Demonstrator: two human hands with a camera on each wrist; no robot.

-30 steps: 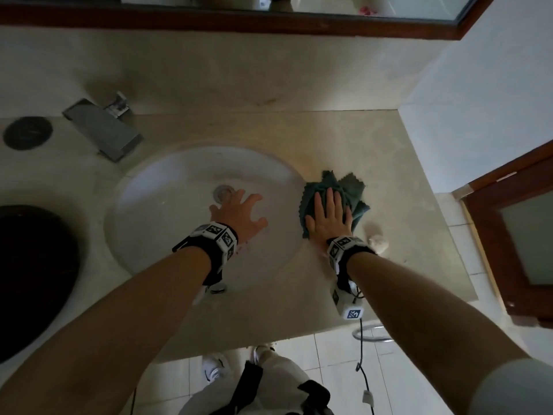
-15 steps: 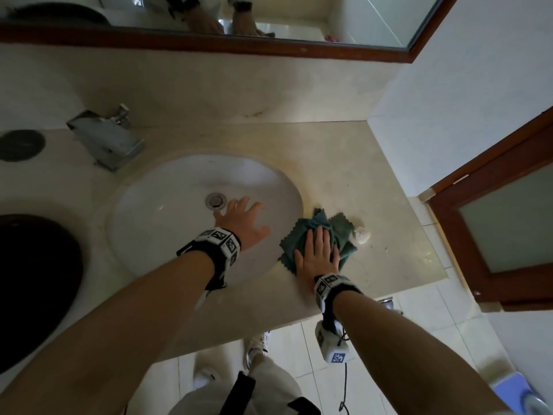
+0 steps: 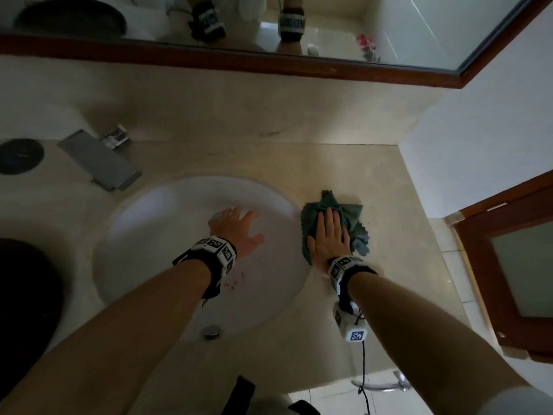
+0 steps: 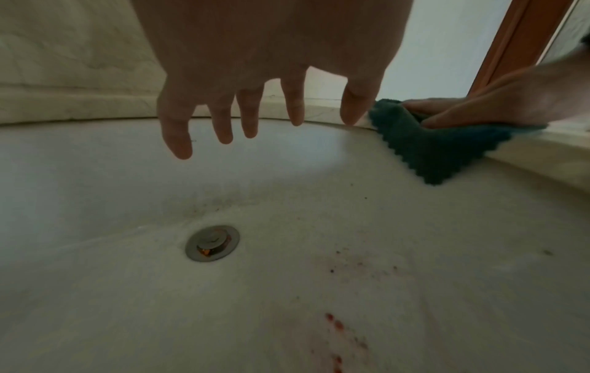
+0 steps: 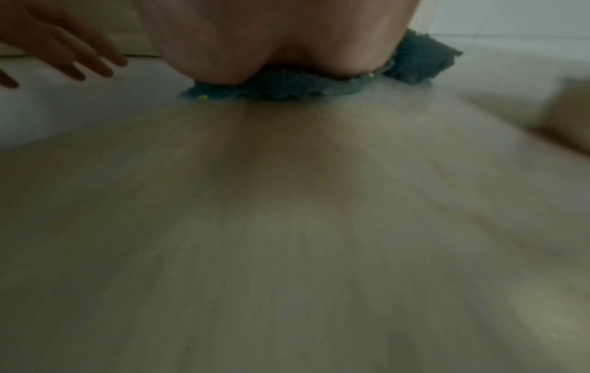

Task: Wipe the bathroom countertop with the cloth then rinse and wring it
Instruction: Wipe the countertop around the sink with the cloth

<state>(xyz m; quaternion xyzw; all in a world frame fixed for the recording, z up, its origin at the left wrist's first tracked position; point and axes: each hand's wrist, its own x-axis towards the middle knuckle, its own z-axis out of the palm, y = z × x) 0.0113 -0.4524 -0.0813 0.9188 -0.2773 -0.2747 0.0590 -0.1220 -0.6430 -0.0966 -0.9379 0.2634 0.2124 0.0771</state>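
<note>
Right hand (image 3: 328, 239) pressed flat, fingers straight, on crumpled cloth (image 3: 353, 217) lying lengthwise toward the mirror (image 3: 389, 28) on the surface (image 3: 374, 181), left hand (image 3: 236, 232) spread, empty, over sink (image 3: 143, 235), left wrist view alone shows a cloth corner overhanging the basin

My head camera looks steeply down from above the countertop (image 3: 374, 181), facing the back wall, so I take in the whole sink (image 3: 167, 211), both forearms and the mirror (image 3: 329, 22) along the top edge. My left wrist camera sits low inside the sink (image 4: 287, 239), looking along the left hand (image 4: 255, 83) toward the far rim, with the drain (image 4: 212, 242) close below. My right wrist camera skims almost level with the countertop (image 5: 287, 227), very near the cloth (image 5: 287, 87), and its picture is blurred. All three views share the cloth (image 3: 353, 217) at the sink's right rim; the left wrist view catches it (image 4: 427, 141) at its right side.
</note>
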